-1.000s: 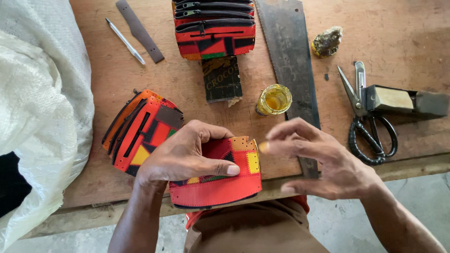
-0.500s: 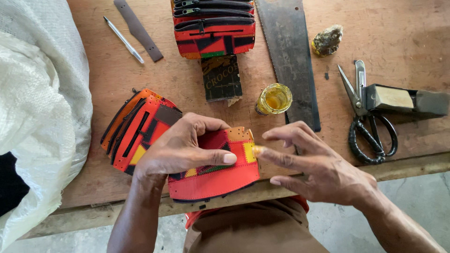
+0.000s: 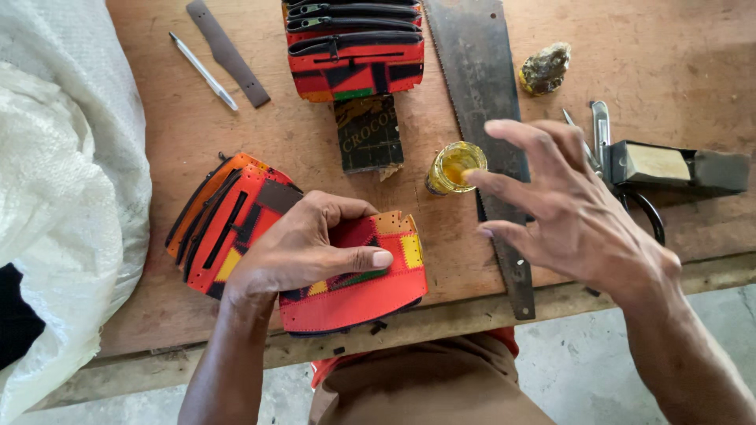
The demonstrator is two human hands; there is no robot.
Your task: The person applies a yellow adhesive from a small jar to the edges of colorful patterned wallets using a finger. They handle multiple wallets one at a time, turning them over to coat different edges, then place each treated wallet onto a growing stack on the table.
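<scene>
My left hand (image 3: 303,248) presses flat on a red patchwork leather piece (image 3: 370,295) with yellow, orange and green squares, lying at the near edge of the wooden workbench (image 3: 315,142). My right hand (image 3: 571,216) hovers above the bench with its fingers spread and nothing in it, the fingertips close to a small glass jar of yellow glue (image 3: 453,167). A stack of similar red and orange leather pieces (image 3: 224,220) lies just left of my left hand.
A handsaw (image 3: 480,94) lies along the bench under my right hand. Finished red zip pouches (image 3: 354,55) sit at the back, a dark printed leather scrap (image 3: 368,134) below them. Scissors (image 3: 602,138), a block (image 3: 677,167), a pen (image 3: 203,71), a strip (image 3: 227,52) and a white sack (image 3: 63,197) surround.
My right hand has lifted off the corner of the patchwork piece and moved up and right toward the glue jar. My left hand stays pressed on the piece.
</scene>
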